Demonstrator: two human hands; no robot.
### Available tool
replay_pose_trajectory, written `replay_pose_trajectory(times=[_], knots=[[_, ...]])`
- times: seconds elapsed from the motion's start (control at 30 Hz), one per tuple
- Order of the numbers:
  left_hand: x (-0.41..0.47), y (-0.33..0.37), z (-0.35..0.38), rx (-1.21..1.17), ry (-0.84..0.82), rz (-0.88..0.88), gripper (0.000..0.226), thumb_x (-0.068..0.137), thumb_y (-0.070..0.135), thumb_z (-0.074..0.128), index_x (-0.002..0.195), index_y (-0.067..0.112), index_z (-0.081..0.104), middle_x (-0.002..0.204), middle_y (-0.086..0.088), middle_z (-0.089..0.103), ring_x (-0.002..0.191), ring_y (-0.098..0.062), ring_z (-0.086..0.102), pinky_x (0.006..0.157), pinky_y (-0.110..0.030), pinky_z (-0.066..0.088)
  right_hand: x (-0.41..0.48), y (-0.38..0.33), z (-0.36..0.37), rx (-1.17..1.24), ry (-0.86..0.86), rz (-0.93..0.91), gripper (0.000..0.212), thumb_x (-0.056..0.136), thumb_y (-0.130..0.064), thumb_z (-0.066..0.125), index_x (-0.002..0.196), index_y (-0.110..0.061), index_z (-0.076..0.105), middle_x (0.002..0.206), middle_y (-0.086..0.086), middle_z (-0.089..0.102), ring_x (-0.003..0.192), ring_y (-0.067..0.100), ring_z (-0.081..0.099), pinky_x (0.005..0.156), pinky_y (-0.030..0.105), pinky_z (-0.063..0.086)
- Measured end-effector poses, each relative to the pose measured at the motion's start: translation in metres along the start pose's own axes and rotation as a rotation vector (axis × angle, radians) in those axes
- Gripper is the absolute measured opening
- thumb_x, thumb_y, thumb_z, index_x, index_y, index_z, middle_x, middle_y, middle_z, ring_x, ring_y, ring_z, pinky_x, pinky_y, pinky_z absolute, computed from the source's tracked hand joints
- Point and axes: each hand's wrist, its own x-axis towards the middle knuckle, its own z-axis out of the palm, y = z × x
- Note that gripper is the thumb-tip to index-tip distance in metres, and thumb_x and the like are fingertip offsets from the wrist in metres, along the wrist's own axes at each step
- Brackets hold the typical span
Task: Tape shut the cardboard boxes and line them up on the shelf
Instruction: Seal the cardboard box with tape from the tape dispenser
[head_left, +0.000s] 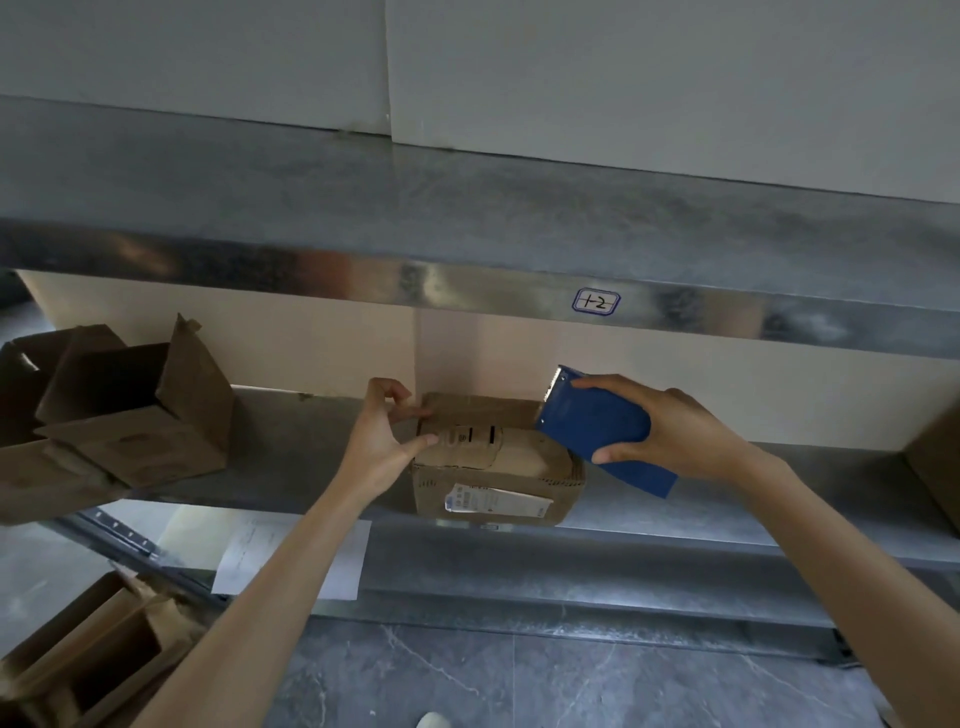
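The left hand (387, 441) pinches the left end of the small box (493, 467), which lies at the front edge of the metal shelf (311, 452). The right hand (675, 431) grips a blue tape dispenser (592, 426) at the box's right end. The box looks light, creased and soft at the flaps, so it is best steadied by its ends. On bare steel it would probably slide. Open boxes (130, 410) sit further left, with an upper shelf (363, 283) and pale wall (623, 78) beyond.

The tape dispenser (597, 423) is deep blue; the cardboard box (493, 462) brown with a white label (496, 501); the shelf (311, 467) mottled grey metal; the floor (519, 686) dark veined grey.
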Motion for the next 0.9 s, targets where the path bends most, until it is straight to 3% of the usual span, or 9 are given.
replay_pose_trajectory(times=[0.07, 0.17, 0.33, 0.43, 0.5, 0.57, 0.7, 0.83, 0.9], knots=[[0.000, -0.003, 0.000, -0.010, 0.011, 0.000, 0.057, 0.072, 0.002, 0.085, 0.106, 0.014, 0.041, 0.102, 0.017, 0.050, 0.094, 0.026, 0.052, 0.075, 0.005, 0.036, 0.000, 0.000, 0.000, 0.043, 0.040, 0.000, 0.068, 0.071, -0.064, 0.070, 0.129, -0.067, 0.035, 0.121, -0.029, 0.058, 0.096, 0.002, 0.061, 0.079, 0.026, 0.053], [0.001, -0.007, -0.001, -0.047, -0.019, -0.021, 0.056, 0.072, 0.002, 0.084, 0.105, 0.016, 0.041, 0.098, 0.022, 0.055, 0.095, 0.021, 0.056, 0.074, 0.003, 0.038, 0.003, -0.001, -0.005, 0.173, 0.073, 0.007, 0.060, 0.068, -0.063, 0.070, 0.124, -0.065, 0.047, 0.125, -0.040, 0.053, 0.112, -0.013, 0.052, 0.086, 0.010, 0.046], [0.001, -0.009, -0.003, -0.018, -0.037, 0.010, 0.057, 0.072, 0.005, 0.086, 0.103, 0.020, 0.041, 0.099, 0.048, 0.052, 0.098, 0.024, 0.053, 0.079, -0.003, 0.042, 0.006, 0.004, -0.013, 0.318, 0.043, 0.037, 0.051, 0.071, -0.050, 0.076, 0.117, -0.061, 0.058, 0.122, -0.040, 0.056, 0.113, -0.016, 0.052, 0.087, 0.002, 0.042], [0.000, -0.013, -0.001, -0.045, -0.037, 0.001, 0.057, 0.071, 0.005, 0.086, 0.100, 0.024, 0.040, 0.100, 0.043, 0.056, 0.099, 0.016, 0.058, 0.085, -0.016, 0.041, 0.008, 0.010, -0.009, 0.342, -0.021, 0.052, 0.050, 0.075, -0.037, 0.080, 0.117, -0.057, 0.060, 0.122, -0.035, 0.059, 0.114, -0.014, 0.052, 0.090, 0.002, 0.039], [0.000, -0.014, -0.002, -0.066, -0.021, -0.009, 0.056, 0.071, 0.005, 0.087, 0.101, 0.018, 0.042, 0.098, 0.036, 0.060, 0.100, 0.011, 0.060, 0.087, -0.020, 0.043, 0.010, 0.012, -0.006, 0.358, -0.049, 0.059, 0.049, 0.074, -0.039, 0.080, 0.116, -0.056, 0.061, 0.122, -0.033, 0.060, 0.114, -0.014, 0.053, 0.091, 0.002, 0.039], [0.001, -0.013, -0.001, -0.067, -0.012, -0.026, 0.057, 0.070, 0.009, 0.088, 0.102, 0.017, 0.043, 0.098, 0.031, 0.061, 0.102, 0.009, 0.060, 0.090, -0.022, 0.045, 0.012, 0.014, -0.006, 0.363, -0.079, 0.070, 0.050, 0.069, -0.047, 0.079, 0.115, -0.056, 0.062, 0.122, -0.034, 0.059, 0.114, -0.013, 0.053, 0.091, 0.002, 0.040], [-0.001, -0.011, 0.000, -0.064, -0.010, -0.006, 0.054, 0.070, 0.008, 0.088, 0.100, 0.015, 0.043, 0.098, 0.039, 0.061, 0.099, 0.014, 0.058, 0.090, -0.021, 0.044, 0.019, 0.021, -0.008, 0.353, -0.146, 0.073, 0.053, 0.067, -0.053, 0.079, 0.116, -0.057, 0.061, 0.125, -0.036, 0.056, 0.117, -0.015, 0.050, 0.091, 0.002, 0.041], [-0.002, -0.012, -0.002, -0.089, 0.006, -0.032, 0.053, 0.069, 0.010, 0.088, 0.098, 0.020, 0.045, 0.099, 0.012, 0.068, 0.102, -0.003, 0.066, 0.094, -0.027, 0.049, 0.027, 0.027, -0.006, 0.375, -0.188, 0.065, 0.053, 0.067, -0.051, 0.080, 0.117, -0.056, 0.062, 0.125, -0.036, 0.056, 0.116, -0.013, 0.051, 0.095, 0.008, 0.043], [-0.002, -0.011, -0.003, -0.091, 0.011, -0.054, 0.053, 0.068, 0.013, 0.090, 0.096, 0.024, 0.047, 0.099, 0.015, 0.065, 0.101, -0.006, 0.065, 0.090, -0.025, 0.049, 0.029, 0.031, -0.005, 0.388, -0.203, 0.055, 0.052, 0.068, -0.049, 0.081, 0.116, -0.054, 0.063, 0.125, -0.036, 0.056, 0.116, -0.013, 0.052, 0.094, 0.006, 0.042]])
